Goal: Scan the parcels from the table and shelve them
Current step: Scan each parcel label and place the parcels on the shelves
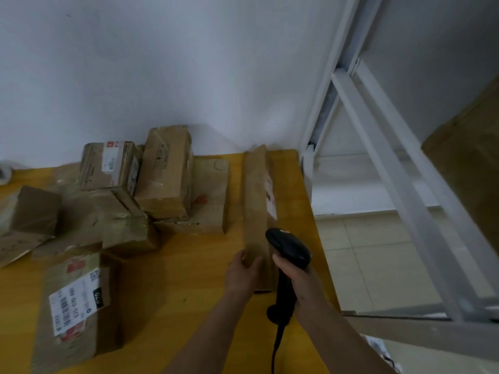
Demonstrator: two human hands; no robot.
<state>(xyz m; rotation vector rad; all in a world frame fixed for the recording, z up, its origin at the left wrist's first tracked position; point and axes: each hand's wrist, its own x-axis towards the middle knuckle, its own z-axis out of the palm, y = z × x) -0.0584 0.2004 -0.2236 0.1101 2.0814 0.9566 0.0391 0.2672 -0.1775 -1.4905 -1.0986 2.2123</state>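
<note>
Gripping the near end of a long narrow parcel (258, 206) with the left hand (243, 273), fingers curled over its near edge, thumb on the left side. Lying along the right part of the yellow table (189, 306), near the right edge, with a white label on its right side. Holding a black barcode scanner (290, 255) by the handle in the right hand (297, 282), head just beside the parcel, cable hanging down toward the near side. Stacked further left and far: several brown parcels (164, 171); near left, a labelled parcel (77, 309). Standing at the right, white shelf frame (399, 184).
</note>
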